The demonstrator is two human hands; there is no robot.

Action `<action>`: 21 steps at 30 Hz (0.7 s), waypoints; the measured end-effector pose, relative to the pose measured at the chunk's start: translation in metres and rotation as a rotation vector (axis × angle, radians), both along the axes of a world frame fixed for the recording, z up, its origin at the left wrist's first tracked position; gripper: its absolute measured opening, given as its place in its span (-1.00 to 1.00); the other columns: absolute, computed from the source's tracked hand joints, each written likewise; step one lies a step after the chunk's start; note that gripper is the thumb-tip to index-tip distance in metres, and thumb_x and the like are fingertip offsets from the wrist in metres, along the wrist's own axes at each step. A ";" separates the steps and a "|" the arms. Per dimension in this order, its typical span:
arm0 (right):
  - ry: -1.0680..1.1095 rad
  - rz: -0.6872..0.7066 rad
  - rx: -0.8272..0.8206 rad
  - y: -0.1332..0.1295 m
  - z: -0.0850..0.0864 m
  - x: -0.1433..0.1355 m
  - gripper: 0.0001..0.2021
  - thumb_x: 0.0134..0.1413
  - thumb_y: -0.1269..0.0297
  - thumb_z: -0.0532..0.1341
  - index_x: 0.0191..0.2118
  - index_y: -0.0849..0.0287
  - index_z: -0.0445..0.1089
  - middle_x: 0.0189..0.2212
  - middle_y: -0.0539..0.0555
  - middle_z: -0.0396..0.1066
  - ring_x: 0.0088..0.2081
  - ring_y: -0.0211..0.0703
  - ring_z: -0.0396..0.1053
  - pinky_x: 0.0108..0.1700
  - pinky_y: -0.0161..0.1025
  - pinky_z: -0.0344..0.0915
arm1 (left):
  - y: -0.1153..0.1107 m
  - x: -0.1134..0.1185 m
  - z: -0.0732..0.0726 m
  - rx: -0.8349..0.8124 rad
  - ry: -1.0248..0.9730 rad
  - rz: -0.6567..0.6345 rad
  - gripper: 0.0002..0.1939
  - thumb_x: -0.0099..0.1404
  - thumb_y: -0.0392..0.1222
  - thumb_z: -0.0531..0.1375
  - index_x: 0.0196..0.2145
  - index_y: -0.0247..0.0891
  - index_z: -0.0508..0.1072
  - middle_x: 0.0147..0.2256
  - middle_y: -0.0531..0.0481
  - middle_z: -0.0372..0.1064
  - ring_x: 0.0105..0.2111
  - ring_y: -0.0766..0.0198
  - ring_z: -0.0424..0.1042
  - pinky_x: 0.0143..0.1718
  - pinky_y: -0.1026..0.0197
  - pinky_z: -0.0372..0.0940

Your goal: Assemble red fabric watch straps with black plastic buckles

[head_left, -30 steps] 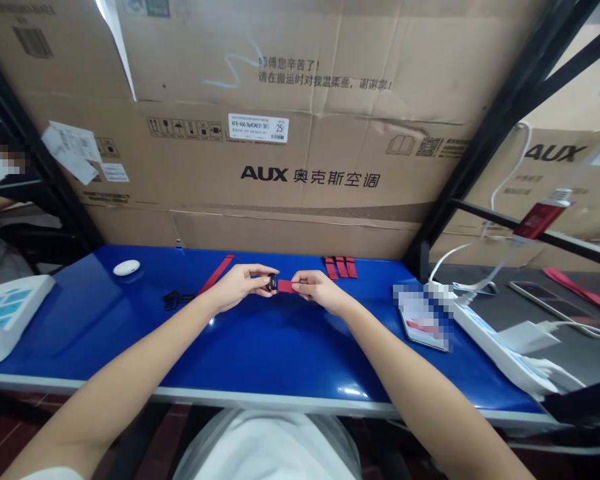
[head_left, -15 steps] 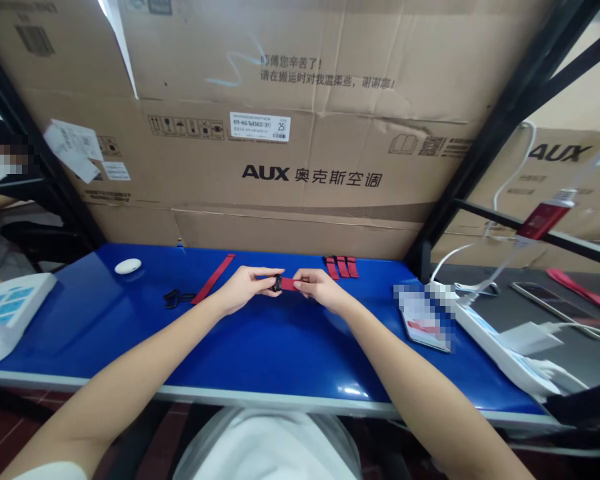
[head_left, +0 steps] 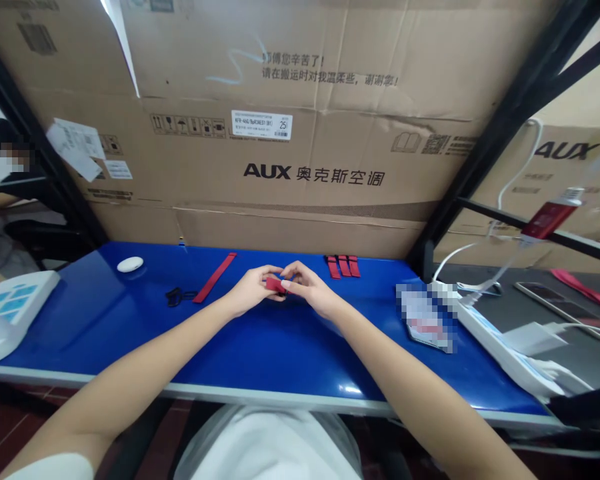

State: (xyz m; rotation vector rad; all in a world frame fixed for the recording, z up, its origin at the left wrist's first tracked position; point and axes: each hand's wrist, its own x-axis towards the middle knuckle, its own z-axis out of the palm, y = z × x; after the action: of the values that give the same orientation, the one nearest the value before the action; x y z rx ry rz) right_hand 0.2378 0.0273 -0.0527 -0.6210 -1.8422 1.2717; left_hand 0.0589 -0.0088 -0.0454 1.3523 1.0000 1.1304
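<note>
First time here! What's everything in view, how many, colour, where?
blue table: one, blue, centre
held strap: one, red, centre
long strap: one, red, centre left
fittings: at least two, black, by long strap
short straps: three, red and black, back edge
oval disc: one, white, back left
panelled block: one, white and blue, left
blurred device: one, pale, right side
power strip: one, white, right edge
grey table: one, grey, far right
phone: one, dark screen, on grey table
far strap: one, red, beyond phone
cartons: two visible, brown, behind
posts: two, black, either side
cables: several, white, right
coworker: one, dark clothing, far left
left hand: one, bare, on held strap
right hand: one, bare, on held strap
</note>
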 end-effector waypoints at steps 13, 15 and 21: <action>0.048 -0.158 -0.193 0.019 -0.009 0.012 -0.72 -0.06 0.06 0.30 -0.44 0.14 0.28 -0.54 -0.09 0.25 -0.49 -0.28 0.14 -0.39 -0.30 0.01 | -0.007 -0.154 0.072 -0.026 1.193 0.170 -0.71 -0.09 -0.08 0.34 -0.35 -0.22 0.56 -0.33 -0.02 0.52 -0.28 0.11 0.48 -0.24 0.22 0.32; 0.085 -0.169 -0.212 0.021 -0.010 0.012 -0.73 -0.08 0.09 0.32 -0.46 0.15 0.28 -0.55 -0.09 0.25 -0.50 -0.29 0.13 -0.38 -0.29 0.00 | -0.007 -0.180 0.068 -0.190 1.299 0.112 -0.64 -0.19 -0.08 0.36 -0.34 -0.19 0.56 -0.34 0.00 0.51 -0.31 0.11 0.48 -0.28 0.24 0.31; 0.127 -0.116 -0.249 0.021 -0.012 0.011 -0.72 -0.09 0.08 0.33 -0.43 0.15 0.29 -0.47 -0.02 0.40 -0.40 -0.22 0.30 -0.27 -0.25 0.13 | 0.001 -0.175 0.051 -0.352 1.457 0.126 -0.71 -0.25 -0.14 0.37 -0.47 -0.22 0.49 -0.43 -0.04 0.50 -0.40 0.09 0.45 -0.40 0.22 0.24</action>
State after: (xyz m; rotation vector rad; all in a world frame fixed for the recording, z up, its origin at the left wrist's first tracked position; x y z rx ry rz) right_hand 0.2490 0.0480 -0.0649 -0.7509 -1.5355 1.4400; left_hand -0.1163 -0.0080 0.0057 1.7539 2.1674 -0.1867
